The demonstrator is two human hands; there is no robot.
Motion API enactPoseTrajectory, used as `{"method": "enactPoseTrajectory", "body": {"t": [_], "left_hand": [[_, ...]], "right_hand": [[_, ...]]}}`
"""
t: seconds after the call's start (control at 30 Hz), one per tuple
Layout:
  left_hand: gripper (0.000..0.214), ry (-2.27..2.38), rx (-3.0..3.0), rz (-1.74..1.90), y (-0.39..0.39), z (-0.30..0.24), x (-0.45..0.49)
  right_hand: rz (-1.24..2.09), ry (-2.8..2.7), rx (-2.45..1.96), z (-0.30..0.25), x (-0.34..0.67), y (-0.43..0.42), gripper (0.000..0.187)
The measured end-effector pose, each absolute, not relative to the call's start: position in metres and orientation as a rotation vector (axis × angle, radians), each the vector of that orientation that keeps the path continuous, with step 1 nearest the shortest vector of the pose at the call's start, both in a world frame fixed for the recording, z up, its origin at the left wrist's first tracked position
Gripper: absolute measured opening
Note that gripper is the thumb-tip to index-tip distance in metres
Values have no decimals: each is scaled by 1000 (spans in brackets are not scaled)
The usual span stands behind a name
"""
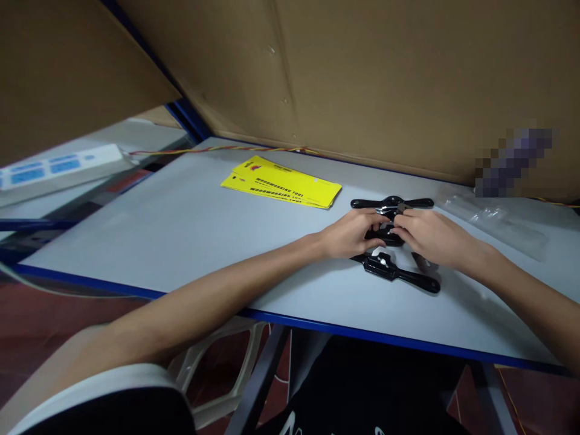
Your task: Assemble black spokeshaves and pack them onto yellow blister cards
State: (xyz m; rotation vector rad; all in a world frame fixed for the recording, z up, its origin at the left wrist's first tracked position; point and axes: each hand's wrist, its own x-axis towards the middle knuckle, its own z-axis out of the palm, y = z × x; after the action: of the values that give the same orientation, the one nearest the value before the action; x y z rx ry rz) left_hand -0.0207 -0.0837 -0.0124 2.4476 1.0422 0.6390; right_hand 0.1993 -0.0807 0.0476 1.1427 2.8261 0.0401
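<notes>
Three black two-handled woodworking tools lie on the grey table [181,229]. My left hand [351,234] and my right hand [430,238] both close on the middle black tool [385,232], fingers meeting over its centre. The far black tool [392,204] lies just behind my hands, flat and untouched. The near black tool [399,273] lies in front of them, partly under my right wrist.
Yellow printed cards [281,183] are stacked left of the tools. Clear plastic bags [493,220] lie at the right. Cardboard walls [385,78] close the back. A red-yellow wire [217,149] runs along the rear edge. The table's blue front edge [317,323] is near my body.
</notes>
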Motion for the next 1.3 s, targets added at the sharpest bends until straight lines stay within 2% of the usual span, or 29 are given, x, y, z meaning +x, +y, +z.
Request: {"method": "enactPoseTrajectory", "body": {"t": [0.1,0.23,0.47,0.7,0.87,1.0,1.3], "left_hand": [[41,1047,2445,645,-83,-13,-21],[35,1034,2461,654,-83,-13,-21],[41,1039,2448,650,-85,-12,-20],[17,1026,2450,653,-85,-11,-20],[29,1015,2469,657,-84,-14,-20],[36,1030,2466,640,-83,-14,-21],[34,1012,2458,655,-83,-12,-21]], "right_hand": [[129,2814,1055,45,203,-86,32],[232,2795,963,41,202,-94,27],[240,2832,1055,40,198,-94,30],[162,3050,985,31,203,-87,23],[263,3067,765,29,205,-80,27],[270,3032,790,31,204,-79,30],[122,2973,946,39,198,-87,29]]}}
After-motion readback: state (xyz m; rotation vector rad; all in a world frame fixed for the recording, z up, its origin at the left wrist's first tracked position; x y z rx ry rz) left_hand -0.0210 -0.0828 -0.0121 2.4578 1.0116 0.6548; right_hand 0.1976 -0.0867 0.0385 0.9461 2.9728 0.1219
